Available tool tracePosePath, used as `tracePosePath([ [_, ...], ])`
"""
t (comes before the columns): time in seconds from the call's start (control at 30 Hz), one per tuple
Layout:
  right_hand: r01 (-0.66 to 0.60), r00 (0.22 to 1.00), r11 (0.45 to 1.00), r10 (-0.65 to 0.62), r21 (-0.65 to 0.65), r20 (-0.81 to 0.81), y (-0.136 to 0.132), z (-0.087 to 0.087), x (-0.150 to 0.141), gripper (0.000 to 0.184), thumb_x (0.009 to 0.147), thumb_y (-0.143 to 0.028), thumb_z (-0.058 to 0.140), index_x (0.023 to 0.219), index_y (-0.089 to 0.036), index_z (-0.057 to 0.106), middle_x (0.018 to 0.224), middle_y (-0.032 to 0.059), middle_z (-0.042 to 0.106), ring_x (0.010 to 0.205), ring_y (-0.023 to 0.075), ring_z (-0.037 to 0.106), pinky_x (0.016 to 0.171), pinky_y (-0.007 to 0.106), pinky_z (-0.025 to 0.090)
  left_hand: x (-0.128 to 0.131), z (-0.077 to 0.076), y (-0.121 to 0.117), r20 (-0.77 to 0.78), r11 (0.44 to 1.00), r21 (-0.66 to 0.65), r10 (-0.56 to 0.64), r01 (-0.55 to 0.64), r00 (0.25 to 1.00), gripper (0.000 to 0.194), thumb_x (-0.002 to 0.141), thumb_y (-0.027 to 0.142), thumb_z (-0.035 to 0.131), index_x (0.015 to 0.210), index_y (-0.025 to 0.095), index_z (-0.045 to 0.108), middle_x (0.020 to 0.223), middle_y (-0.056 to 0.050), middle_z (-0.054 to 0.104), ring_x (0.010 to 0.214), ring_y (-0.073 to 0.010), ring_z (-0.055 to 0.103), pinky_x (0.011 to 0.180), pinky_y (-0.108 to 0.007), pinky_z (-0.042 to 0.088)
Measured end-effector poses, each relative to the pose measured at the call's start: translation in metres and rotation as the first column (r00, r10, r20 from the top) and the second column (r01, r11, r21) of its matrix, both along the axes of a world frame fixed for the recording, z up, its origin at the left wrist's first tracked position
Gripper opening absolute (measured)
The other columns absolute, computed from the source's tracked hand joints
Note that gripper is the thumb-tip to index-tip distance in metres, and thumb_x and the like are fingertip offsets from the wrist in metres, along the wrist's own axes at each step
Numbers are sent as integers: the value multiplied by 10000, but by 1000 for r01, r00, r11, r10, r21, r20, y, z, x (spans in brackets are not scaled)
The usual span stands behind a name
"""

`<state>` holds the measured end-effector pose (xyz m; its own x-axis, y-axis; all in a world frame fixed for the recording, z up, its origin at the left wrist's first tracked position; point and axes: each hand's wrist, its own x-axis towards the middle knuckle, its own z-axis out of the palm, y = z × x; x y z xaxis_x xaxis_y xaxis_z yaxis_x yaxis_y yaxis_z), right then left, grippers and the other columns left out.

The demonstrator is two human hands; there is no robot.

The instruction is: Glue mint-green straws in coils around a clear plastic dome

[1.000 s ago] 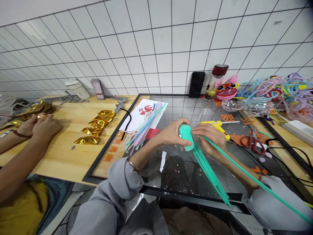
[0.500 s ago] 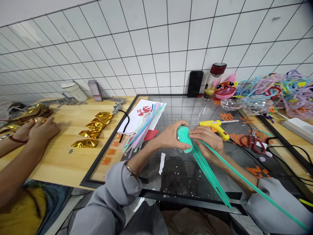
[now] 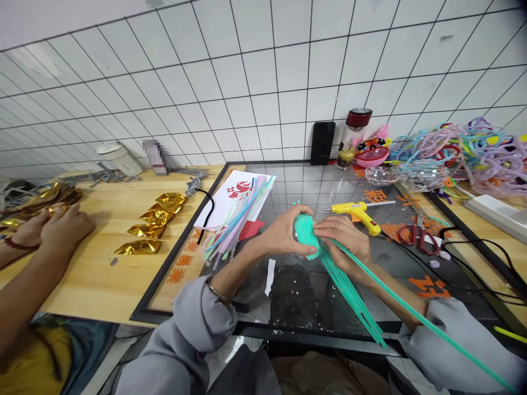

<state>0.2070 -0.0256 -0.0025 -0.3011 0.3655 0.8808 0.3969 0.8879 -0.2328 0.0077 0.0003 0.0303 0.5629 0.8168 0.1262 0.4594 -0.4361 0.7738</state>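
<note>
Over the glass tabletop, my left hand (image 3: 284, 233) is wrapped around a rounded clear piece covered with side-by-side green plastic tubes (image 3: 305, 236). My right hand (image 3: 345, 241) presses its fingertips against the right edge of this piece, pinching the green tubes there. Several loose tube ends (image 3: 354, 302) hang from it toward the front edge of the table. One long green tube (image 3: 420, 318) runs past my right hand and over the right forearm to the lower right. The part under my left palm is hidden.
A yellow glue gun (image 3: 358, 213) lies right of my hands, red scissors (image 3: 420, 238) beyond it. Pastel tubes (image 3: 236, 219) rest on white paper (image 3: 209, 206). A phone (image 3: 322, 144) and glass bottle (image 3: 352, 137) stand by the wall. At left, another person's hands (image 3: 61, 225) work near gold foil pieces (image 3: 158, 219).
The whole view shifts slightly as the head turns. Both my hands keep hold of the green-tubed piece, with little visible movement of the fingers.
</note>
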Motion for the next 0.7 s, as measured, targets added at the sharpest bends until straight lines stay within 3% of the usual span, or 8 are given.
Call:
tracePosePath([
  [0.33,-9,1000,999,9,-43,5,-1,-6,3,266,846,-67,582,1032,-208,710,961,68,762,920,223,703,818,413,552,-1,-4,-1,22,1000,14,-9,8,1000,701,588,396,826,1157,210,462,1108,-57,564,965,-239,558,854,-381,462],
  [0.7,-13,999,998,11,-68,-32,-4,-7,2,246,847,-74,589,1019,-191,720,965,83,760,926,220,701,814,405,547,-2,-4,-2,9,999,31,-13,13,1000,689,595,402,832,1148,217,466,1164,-67,564,1087,-275,564,953,-414,457],
])
